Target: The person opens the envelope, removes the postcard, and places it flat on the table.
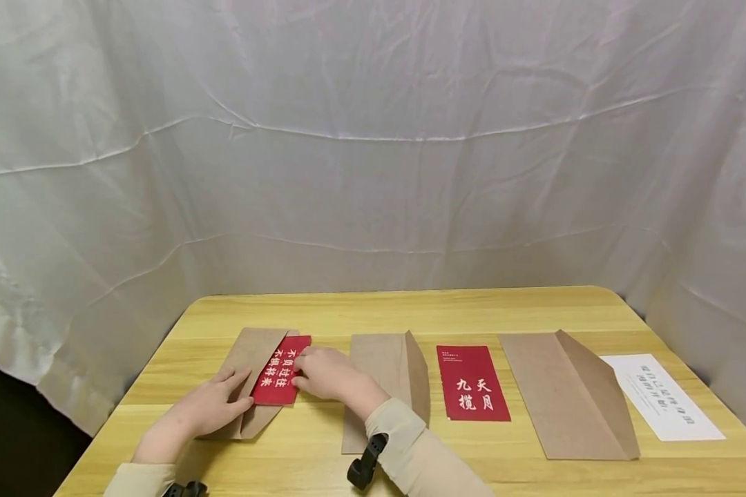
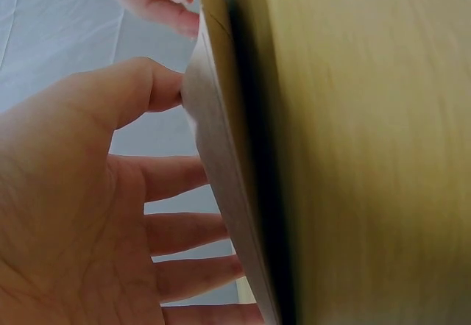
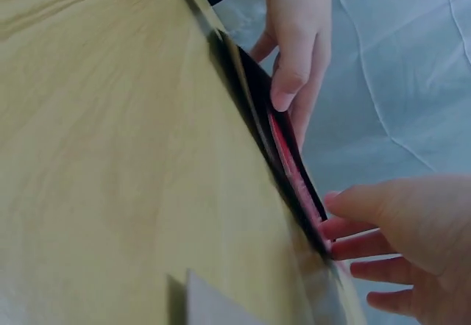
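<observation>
At the table's left lies a brown envelope (image 1: 261, 345) with a red card (image 1: 278, 379) with white characters partly inside its mouth. My left hand (image 1: 214, 411) rests on the envelope, its fingers spread and nearly straight in the left wrist view, the thumb by the card's lower left edge. My right hand (image 1: 326, 373) touches the card's right edge with thumb and fingertips. In the right wrist view the fingers of this hand (image 3: 397, 248) look extended, and the card (image 3: 291, 159) shows as a thin red strip.
Right of my hands, a second brown envelope (image 1: 379, 352) lies partly under my right forearm. Further right are another red card (image 1: 472, 373), a third envelope (image 1: 553, 393) with its flap out, and a white card (image 1: 665, 400). A pale curtain (image 1: 373, 193) hangs behind the table.
</observation>
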`<state>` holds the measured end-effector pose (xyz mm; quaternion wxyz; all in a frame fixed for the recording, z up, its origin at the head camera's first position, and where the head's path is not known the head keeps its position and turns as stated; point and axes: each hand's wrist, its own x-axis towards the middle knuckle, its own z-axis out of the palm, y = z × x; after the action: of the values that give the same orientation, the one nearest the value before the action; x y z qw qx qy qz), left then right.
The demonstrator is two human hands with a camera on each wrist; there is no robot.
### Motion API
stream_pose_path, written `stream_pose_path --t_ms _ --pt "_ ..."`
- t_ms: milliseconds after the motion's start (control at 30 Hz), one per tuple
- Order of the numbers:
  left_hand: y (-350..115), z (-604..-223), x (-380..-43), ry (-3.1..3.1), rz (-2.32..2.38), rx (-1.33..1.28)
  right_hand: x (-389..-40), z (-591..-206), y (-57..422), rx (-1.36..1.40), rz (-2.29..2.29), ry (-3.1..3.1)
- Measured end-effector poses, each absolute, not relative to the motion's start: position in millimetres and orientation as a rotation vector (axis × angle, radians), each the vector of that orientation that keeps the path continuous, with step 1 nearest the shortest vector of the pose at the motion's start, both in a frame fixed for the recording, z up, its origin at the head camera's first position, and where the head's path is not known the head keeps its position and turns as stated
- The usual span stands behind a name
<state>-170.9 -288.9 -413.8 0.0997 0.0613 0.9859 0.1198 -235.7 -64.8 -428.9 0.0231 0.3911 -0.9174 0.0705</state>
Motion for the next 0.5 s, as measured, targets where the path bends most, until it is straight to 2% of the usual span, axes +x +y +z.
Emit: stream_pose_path --t_ms 500 --pt "-290.1 -412.7 -169.4 2.907 0.371 0.221 -241.0 -435.8 -74.9 0.972 0.240 -3.007"
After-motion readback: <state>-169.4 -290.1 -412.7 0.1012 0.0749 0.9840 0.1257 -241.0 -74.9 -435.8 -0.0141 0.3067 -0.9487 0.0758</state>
